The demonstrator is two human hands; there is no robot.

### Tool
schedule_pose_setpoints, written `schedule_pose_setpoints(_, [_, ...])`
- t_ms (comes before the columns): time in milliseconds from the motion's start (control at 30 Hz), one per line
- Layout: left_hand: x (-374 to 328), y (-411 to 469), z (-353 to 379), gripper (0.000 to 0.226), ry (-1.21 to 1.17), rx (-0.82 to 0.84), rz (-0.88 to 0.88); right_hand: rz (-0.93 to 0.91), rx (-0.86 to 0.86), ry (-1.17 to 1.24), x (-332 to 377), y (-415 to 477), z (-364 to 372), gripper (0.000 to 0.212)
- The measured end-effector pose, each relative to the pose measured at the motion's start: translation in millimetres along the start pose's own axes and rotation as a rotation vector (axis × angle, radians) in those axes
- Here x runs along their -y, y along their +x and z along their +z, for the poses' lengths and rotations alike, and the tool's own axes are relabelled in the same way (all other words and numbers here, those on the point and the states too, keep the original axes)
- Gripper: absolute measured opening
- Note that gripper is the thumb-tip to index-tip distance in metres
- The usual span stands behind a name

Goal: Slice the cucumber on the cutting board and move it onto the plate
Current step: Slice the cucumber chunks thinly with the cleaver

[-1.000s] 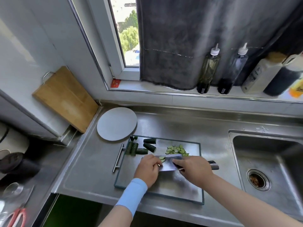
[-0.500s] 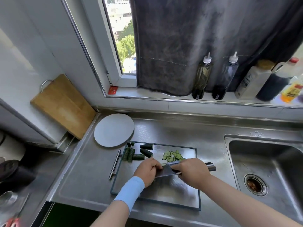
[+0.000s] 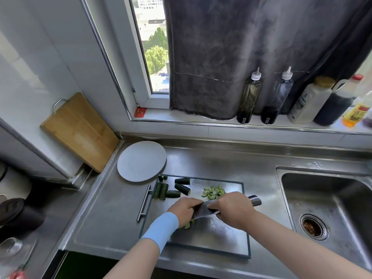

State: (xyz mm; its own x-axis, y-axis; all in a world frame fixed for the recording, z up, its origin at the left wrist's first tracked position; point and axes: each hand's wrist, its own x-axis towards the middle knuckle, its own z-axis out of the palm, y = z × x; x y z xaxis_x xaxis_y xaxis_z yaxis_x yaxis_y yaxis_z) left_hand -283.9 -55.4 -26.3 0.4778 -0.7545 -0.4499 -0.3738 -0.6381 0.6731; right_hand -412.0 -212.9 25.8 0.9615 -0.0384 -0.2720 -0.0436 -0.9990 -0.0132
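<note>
1. Steel-topped rectangular cutting board with a dark frame [image 3: 221, 238] lies nearest on the metal counter, a bar handle at its left end.
2. On it, the left hand [image 3: 184, 211], wearing a light blue wristband [image 3: 161, 228], curls its fingers down over a pale green cucumber piece [image 3: 188, 225]. Only an end of that piece shows, beneath the heel of the hand.
3. The right hand [image 3: 231, 212] is wrapped tight round the handle of a broad steel cleaver [image 3: 202, 210]. The blade tilts between the two hands, its flat against the left knuckles, and the hands hide the cut itself.
4. Just beyond the hands lies a loose heap of thin pale half-moon slices [image 3: 213, 192]. To its left are dark green ridged cucumber chunks [image 3: 173, 190], all on the board's far part.
5. A round flat grey plate [image 3: 141, 161] sits just beside the board's far left corner.
6. A steel sink [image 3: 330, 190] lies to the right, and a wooden chopping board [image 3: 78, 131] leans on the left wall.
7. Farthest, condiment bottles [image 3: 248, 99] line the sill before a dark grey curtain [image 3: 241, 47]. Their labels, and a small red tag [image 3: 140, 112], are too small to read.
</note>
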Motion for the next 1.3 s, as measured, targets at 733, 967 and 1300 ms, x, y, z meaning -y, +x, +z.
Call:
schedule_pose_setpoints(733, [84,-35,-5,0.030,-0.294,-0.754,-0.431,0.308,0.289,0.760,65,-9,44,0.024])
schedule_pose_setpoints(967, [82,-24,16,0.042,-0.004,-0.467,-0.343,0.529,0.172,0.763,40,-25,56,0.029])
schedule_pose_setpoints(1300, [34,18,35,0.055,0.229,-0.325,-0.201,0.690,0.048,1.006,-4,-48,54,0.027])
